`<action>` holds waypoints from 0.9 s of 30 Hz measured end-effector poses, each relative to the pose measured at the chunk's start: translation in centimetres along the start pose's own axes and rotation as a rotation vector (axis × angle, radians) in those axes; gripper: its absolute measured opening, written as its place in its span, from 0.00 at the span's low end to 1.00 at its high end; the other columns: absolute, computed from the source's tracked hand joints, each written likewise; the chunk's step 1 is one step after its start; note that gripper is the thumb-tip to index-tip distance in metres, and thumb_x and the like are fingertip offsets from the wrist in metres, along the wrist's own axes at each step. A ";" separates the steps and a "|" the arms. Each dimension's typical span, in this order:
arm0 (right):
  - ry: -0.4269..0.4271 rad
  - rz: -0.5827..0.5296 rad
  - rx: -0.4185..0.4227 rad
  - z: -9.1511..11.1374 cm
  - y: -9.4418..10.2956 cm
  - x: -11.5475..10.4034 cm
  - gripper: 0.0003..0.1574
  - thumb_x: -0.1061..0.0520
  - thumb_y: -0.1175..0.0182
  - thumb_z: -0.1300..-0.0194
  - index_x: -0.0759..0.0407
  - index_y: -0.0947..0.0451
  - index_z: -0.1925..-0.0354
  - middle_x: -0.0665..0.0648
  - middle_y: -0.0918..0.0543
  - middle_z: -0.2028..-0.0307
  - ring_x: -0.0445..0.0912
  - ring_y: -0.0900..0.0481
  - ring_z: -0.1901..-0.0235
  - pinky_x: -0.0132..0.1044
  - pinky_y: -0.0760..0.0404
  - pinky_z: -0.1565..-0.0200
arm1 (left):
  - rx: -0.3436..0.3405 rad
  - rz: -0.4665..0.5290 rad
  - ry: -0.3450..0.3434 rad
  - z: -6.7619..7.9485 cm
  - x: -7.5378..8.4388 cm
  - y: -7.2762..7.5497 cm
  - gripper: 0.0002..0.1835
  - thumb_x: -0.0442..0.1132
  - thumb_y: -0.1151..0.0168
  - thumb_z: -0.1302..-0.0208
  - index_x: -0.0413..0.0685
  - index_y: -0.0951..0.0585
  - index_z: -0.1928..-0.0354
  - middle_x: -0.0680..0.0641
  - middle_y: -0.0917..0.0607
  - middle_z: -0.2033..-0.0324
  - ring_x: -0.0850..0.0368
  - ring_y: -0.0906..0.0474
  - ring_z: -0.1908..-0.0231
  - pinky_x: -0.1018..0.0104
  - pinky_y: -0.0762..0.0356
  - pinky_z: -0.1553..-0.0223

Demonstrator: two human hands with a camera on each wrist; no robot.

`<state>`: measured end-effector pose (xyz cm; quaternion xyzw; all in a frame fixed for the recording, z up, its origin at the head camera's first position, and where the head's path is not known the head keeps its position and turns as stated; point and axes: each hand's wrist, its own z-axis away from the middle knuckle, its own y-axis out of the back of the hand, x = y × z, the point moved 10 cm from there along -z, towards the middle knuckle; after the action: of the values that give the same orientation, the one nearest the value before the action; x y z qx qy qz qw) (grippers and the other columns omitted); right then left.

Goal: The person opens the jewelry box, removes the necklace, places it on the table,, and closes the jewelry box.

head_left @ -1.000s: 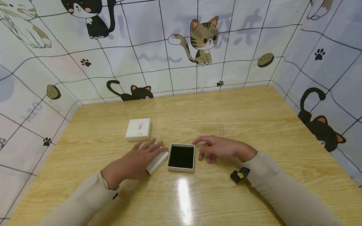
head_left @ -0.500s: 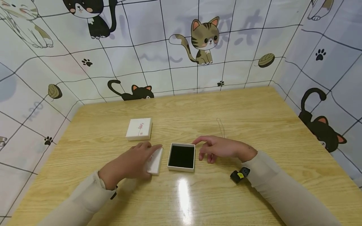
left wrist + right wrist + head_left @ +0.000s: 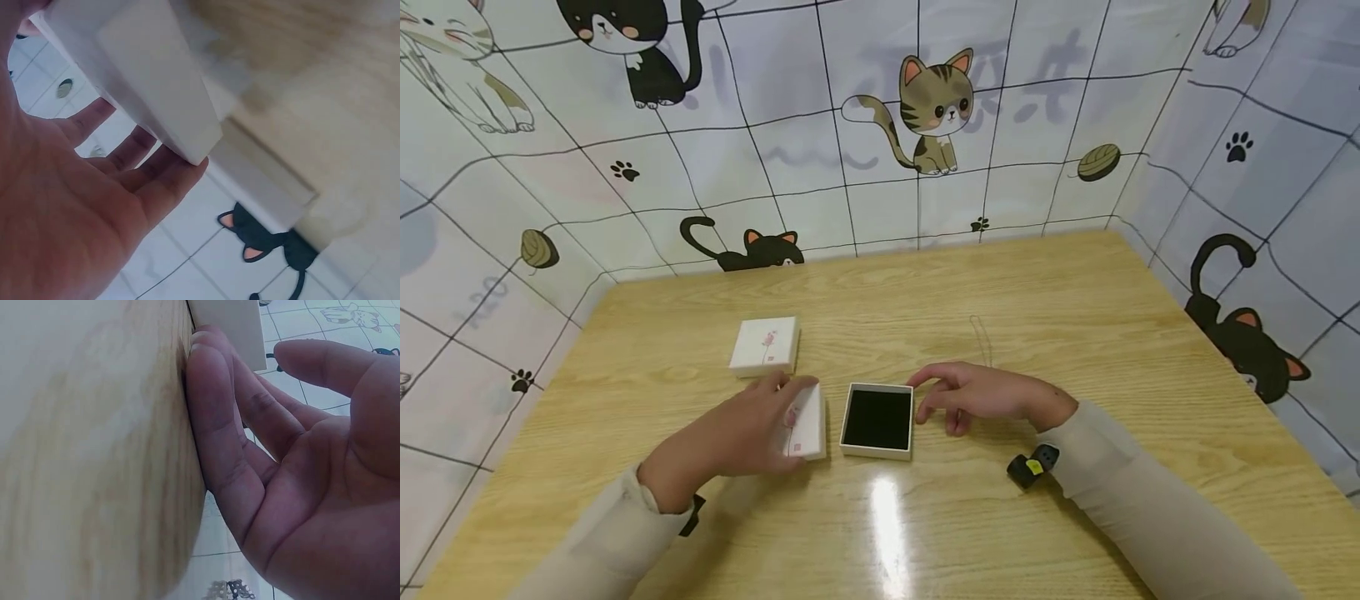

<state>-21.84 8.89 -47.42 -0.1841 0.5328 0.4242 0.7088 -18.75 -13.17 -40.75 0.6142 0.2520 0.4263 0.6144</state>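
Note:
On the table point(image 3: 880, 292), my left hand point(image 3: 737, 429) grips a white box lid point(image 3: 809, 425) with a small pink print, partly hidden under the hand. In the left wrist view the fingers point(image 3: 178, 187) curl against the lid's edge point(image 3: 165, 81). Just right of the lid lies an open white box point(image 3: 876, 454) with a black lining. My right hand point(image 3: 981, 396) rests on the table beside that box, its index fingertip at the box's far right corner. The other fingers bend loosely and hold nothing; the right wrist view shows them against the wood.
Behind the left hand sits a closed white box point(image 3: 765, 343) with a similar pink print. A thin cord loop point(image 3: 981, 337) lies on the table beyond the right hand. A cat-patterned sheet point(image 3: 880, 200) covers the walls around the table.
My left hand has turned the lid from a slant to nearly square with the open box, its fingers going from spread over it to gripping its edges. The right hand has barely moved.

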 end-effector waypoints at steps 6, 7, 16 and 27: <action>-0.006 -0.017 -0.007 -0.1 -0.1 0.0 0.27 0.53 0.50 0.22 0.55 0.37 0.30 0.58 0.14 0.48 0.46 0.20 0.72 0.38 0.18 0.65 | 0.073 0.029 -0.056 -1.0 1.9 1.7 0.52 0.56 0.23 0.57 0.53 0.36 0.28 0.44 0.26 0.48 0.55 0.28 0.59 0.63 0.24 0.61; -0.010 -0.019 -0.006 -0.1 0.0 0.1 0.27 0.53 0.50 0.22 0.55 0.37 0.30 0.58 0.14 0.48 0.46 0.20 0.72 0.38 0.17 0.65 | 0.070 0.033 -0.063 -1.4 2.4 1.8 0.52 0.56 0.23 0.56 0.54 0.37 0.28 0.44 0.26 0.48 0.56 0.28 0.60 0.64 0.25 0.62; -0.025 -0.035 0.012 -0.2 0.2 0.5 0.27 0.53 0.49 0.23 0.54 0.37 0.30 0.57 0.13 0.48 0.45 0.20 0.73 0.38 0.17 0.65 | 0.015 -0.006 -0.131 -4.6 6.4 0.7 0.52 0.60 0.23 0.55 0.56 0.35 0.28 0.47 0.26 0.47 0.58 0.29 0.62 0.65 0.26 0.63; -0.032 -0.070 0.018 -0.2 0.3 0.7 0.22 0.55 0.51 0.23 0.62 0.34 0.36 0.59 0.14 0.47 0.43 0.20 0.75 0.36 0.17 0.67 | -0.018 -0.033 -0.178 -6.2 8.6 0.0 0.50 0.62 0.23 0.55 0.56 0.34 0.30 0.47 0.27 0.51 0.58 0.30 0.64 0.65 0.27 0.63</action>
<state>-22.13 9.15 -48.07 -0.1893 0.5185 0.3971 0.7332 -19.57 -2.66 -39.69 0.6399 0.2027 0.3621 0.6468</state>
